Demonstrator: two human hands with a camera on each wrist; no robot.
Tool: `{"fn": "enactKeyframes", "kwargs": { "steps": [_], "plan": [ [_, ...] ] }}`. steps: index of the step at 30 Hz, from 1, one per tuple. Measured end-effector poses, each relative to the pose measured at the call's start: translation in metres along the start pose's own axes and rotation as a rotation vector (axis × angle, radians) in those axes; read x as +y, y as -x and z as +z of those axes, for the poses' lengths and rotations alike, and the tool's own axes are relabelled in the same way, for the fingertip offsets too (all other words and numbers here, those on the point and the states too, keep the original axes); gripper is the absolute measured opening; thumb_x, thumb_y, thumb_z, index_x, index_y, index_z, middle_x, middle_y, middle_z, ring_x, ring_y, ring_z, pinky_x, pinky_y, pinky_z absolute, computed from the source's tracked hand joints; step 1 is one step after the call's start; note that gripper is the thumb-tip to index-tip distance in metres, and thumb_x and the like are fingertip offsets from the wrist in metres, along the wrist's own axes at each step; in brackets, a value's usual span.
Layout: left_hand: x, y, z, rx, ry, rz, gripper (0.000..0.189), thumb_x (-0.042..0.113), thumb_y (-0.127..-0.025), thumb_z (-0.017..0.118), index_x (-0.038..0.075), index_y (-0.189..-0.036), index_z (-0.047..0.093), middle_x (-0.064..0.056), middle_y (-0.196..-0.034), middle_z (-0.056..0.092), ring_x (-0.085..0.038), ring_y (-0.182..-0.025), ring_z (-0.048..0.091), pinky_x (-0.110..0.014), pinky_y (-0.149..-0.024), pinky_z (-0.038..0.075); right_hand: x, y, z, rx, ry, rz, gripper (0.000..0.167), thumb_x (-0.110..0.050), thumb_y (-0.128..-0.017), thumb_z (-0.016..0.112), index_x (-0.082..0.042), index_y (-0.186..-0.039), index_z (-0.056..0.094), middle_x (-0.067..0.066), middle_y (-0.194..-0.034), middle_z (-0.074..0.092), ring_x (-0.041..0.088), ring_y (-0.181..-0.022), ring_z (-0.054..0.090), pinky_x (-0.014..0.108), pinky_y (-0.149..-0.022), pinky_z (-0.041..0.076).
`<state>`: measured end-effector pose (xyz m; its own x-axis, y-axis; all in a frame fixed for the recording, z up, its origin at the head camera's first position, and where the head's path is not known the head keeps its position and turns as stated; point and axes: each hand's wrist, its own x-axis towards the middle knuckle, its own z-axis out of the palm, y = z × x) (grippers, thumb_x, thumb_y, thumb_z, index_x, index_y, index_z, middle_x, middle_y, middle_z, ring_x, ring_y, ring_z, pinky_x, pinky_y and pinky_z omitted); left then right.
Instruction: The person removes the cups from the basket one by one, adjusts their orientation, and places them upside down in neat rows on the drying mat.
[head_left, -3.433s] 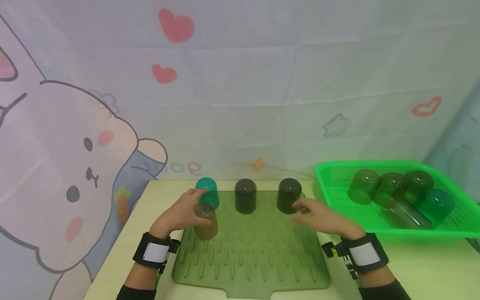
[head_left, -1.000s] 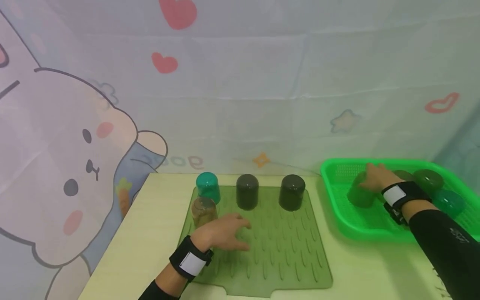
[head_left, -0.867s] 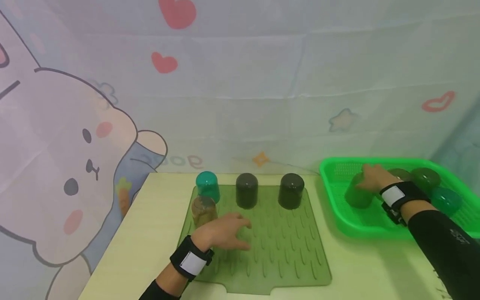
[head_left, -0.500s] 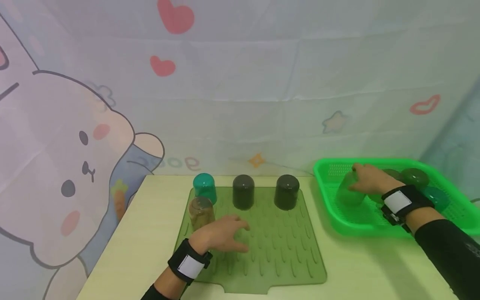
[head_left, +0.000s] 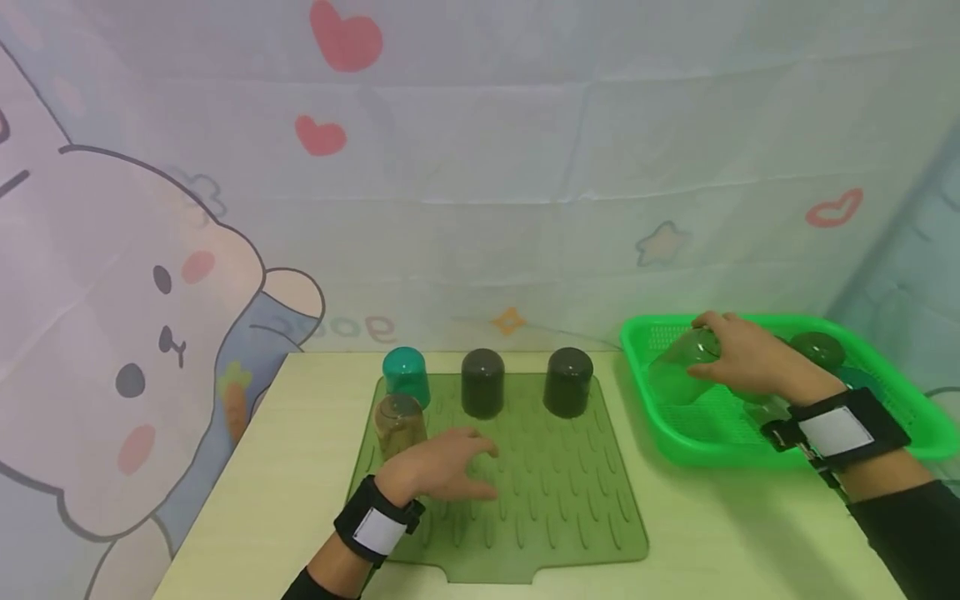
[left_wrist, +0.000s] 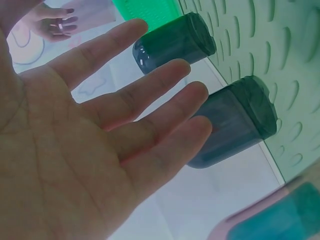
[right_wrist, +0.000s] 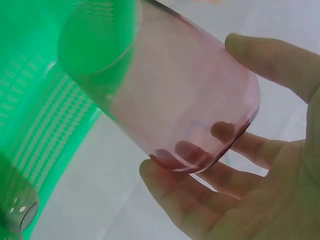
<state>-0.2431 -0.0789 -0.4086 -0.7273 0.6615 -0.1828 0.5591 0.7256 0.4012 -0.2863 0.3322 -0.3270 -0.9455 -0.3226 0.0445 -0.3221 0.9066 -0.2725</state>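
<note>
In the head view, my right hand (head_left: 757, 358) holds a clear, pinkish cup (head_left: 678, 367) over the basket's left side. The right wrist view shows thumb and fingers round the closed end of this cup (right_wrist: 185, 90), its mouth tilted away from the palm. My left hand (head_left: 442, 467) hovers over the green ridged mat (head_left: 540, 533), its fingers extended and nothing in them. Just behind it stands an upside-down brownish cup (head_left: 399, 421), partly hidden by the hand. Along the mat's back edge stand an upturned teal cup (head_left: 406, 379) and two dark cups (head_left: 482, 383).
At the right sits a bright green perforated basket (head_left: 705, 452) with several more cups, among them a dark one (head_left: 819, 348) and a teal one, partly hidden by my right arm. A printed cloth (head_left: 480, 167) hangs behind the pale table (head_left: 247, 475).
My right hand has gone from a dark cup on the mat to the basket, gripped the pinkish cup, raised and tilted it. My left hand has left the brownish cup, moving right and nearer.
</note>
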Motion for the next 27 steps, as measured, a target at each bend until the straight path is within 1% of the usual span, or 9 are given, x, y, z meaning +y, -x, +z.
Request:
{"fn": "enactKeyframes", "kwargs": {
  "steps": [3, 7, 12, 15, 22, 27],
  "plan": [
    [0.000, -0.001, 0.000, 0.006, 0.012, 0.000, 0.056, 0.044, -0.088, 0.065, 0.016, -0.135, 0.052, -0.011, -0.140, 0.043, -0.026, -0.126, 0.044, -0.039, -0.098, 0.042, -0.008, 0.006, -0.001, 0.024, -0.055, 0.002, 0.069, -0.027, -0.087, 0.069, 0.010, -0.135, 0.035, 0.034, -0.126, 0.042, 0.048, -0.109, 0.048, 0.056, -0.079, 0.046],
    [-0.001, -0.005, 0.002, 0.023, 0.024, 0.009, 0.062, 0.043, -0.088, 0.065, 0.015, -0.140, 0.046, -0.010, -0.144, 0.040, -0.026, -0.130, 0.040, -0.040, -0.101, 0.039, -0.019, 0.017, 0.005, 0.048, -0.141, 0.004, 0.071, -0.030, -0.088, 0.068, 0.009, -0.137, 0.034, 0.032, -0.129, 0.043, 0.049, -0.114, 0.045, 0.058, -0.084, 0.044],
    [0.001, -0.011, 0.003, 0.042, 0.029, 0.011, 0.067, 0.044, -0.088, 0.064, 0.012, -0.143, 0.041, -0.009, -0.145, 0.039, -0.025, -0.133, 0.035, -0.039, -0.106, 0.034, -0.030, 0.031, 0.020, 0.070, -0.251, 0.009, 0.074, -0.040, -0.089, 0.066, 0.004, -0.139, 0.034, 0.027, -0.128, 0.046, 0.044, -0.114, 0.046, 0.054, -0.083, 0.047],
    [0.004, -0.013, 0.002, 0.046, 0.020, 0.005, 0.069, 0.046, -0.088, 0.063, 0.010, -0.143, 0.040, -0.010, -0.145, 0.039, -0.026, -0.134, 0.034, -0.039, -0.107, 0.033, -0.036, 0.035, 0.032, 0.089, -0.308, 0.002, 0.073, -0.040, -0.089, 0.066, 0.001, -0.140, 0.035, 0.025, -0.128, 0.046, 0.042, -0.114, 0.048, 0.053, -0.082, 0.048],
    [0.008, -0.017, 0.000, 0.059, 0.017, -0.010, 0.073, 0.046, -0.088, 0.064, 0.008, -0.144, 0.038, -0.013, -0.146, 0.037, -0.028, -0.135, 0.033, -0.039, -0.106, 0.034, -0.051, 0.036, 0.058, 0.123, -0.405, -0.025, 0.069, -0.034, -0.088, 0.069, 0.000, -0.139, 0.037, 0.025, -0.131, 0.046, 0.042, -0.113, 0.051, 0.050, -0.082, 0.050],
    [0.009, -0.018, 0.000, 0.066, 0.017, -0.007, 0.074, 0.048, -0.087, 0.065, 0.008, -0.144, 0.038, -0.014, -0.145, 0.037, -0.029, -0.133, 0.035, -0.039, -0.103, 0.038, -0.063, 0.032, 0.076, 0.106, -0.497, -0.040, 0.065, -0.032, -0.087, 0.070, -0.002, -0.137, 0.040, 0.022, -0.131, 0.047, 0.040, -0.111, 0.053, 0.044, -0.079, 0.052]
  ]
}}
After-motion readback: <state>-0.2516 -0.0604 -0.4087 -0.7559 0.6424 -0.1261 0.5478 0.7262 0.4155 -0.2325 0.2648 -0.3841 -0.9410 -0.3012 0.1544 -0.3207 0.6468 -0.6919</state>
